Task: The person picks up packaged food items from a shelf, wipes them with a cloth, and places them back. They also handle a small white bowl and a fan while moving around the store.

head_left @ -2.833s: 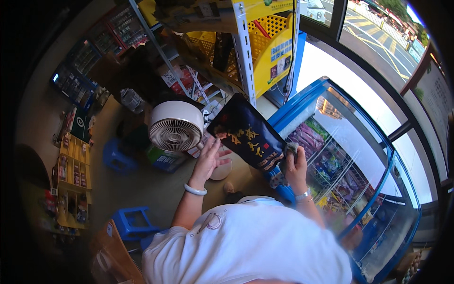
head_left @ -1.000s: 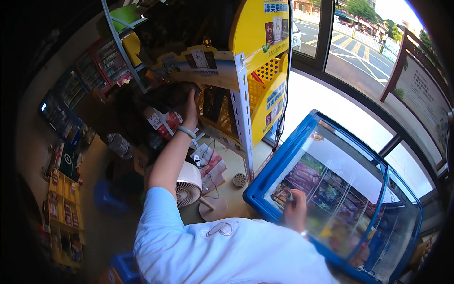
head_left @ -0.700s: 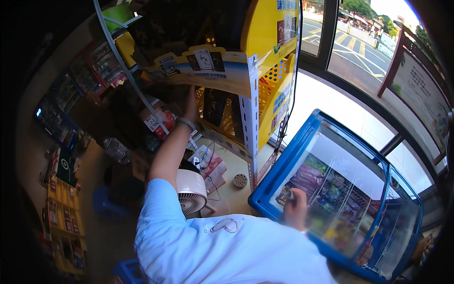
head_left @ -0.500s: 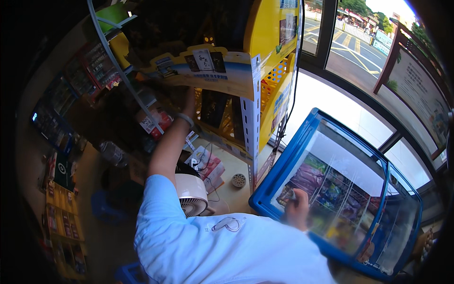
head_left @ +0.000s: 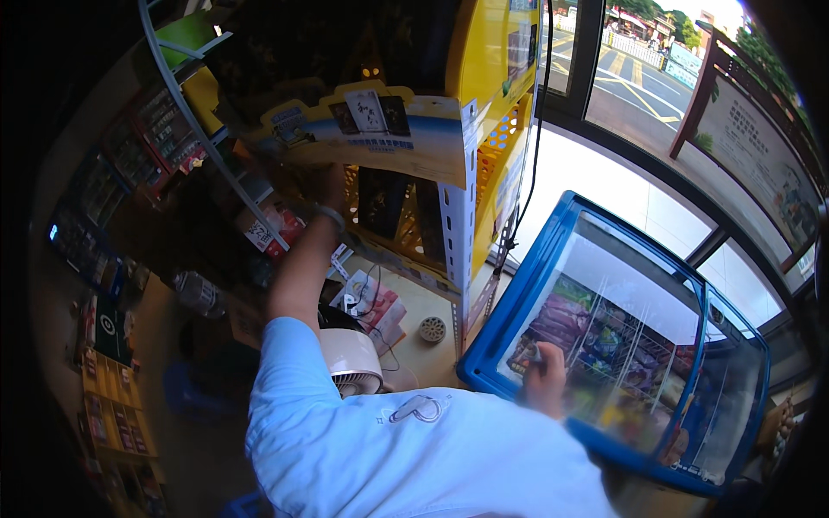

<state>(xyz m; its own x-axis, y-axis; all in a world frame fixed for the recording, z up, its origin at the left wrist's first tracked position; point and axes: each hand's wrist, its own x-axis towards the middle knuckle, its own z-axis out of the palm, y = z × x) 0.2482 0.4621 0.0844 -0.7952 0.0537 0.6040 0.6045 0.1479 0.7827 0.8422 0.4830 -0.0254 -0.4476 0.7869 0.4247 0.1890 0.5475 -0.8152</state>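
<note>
My left arm reaches forward into a yellow display rack [head_left: 496, 60], with a pale band [head_left: 330, 216] on the wrist. My left hand [head_left: 325, 183] is in shadow behind the rack's printed front strip [head_left: 367, 142], its fingers hidden. Beneath that strip, dark boxes [head_left: 384, 207] stand on a yellow perforated shelf. Closer to me on the right, my right hand [head_left: 546, 380] is closed, with a small greyish end showing at the thumb side; what it holds cannot be made out. It is over the near left edge of a blue chest freezer [head_left: 492, 345] with a glass top.
A pale fan [head_left: 350, 356] stands below my left forearm. Past it are a pink-and-white box [head_left: 380, 306], cables and a small round perforated object [head_left: 432, 329]. A metal rail [head_left: 194, 95] crosses at left, near a clear plastic jug [head_left: 199, 293]. Shelves [head_left: 112, 393] line the far left.
The view has shifted slightly. My left hand stays within the rack and has moved a little left. My right hand remains closed in nearly the same place.
</note>
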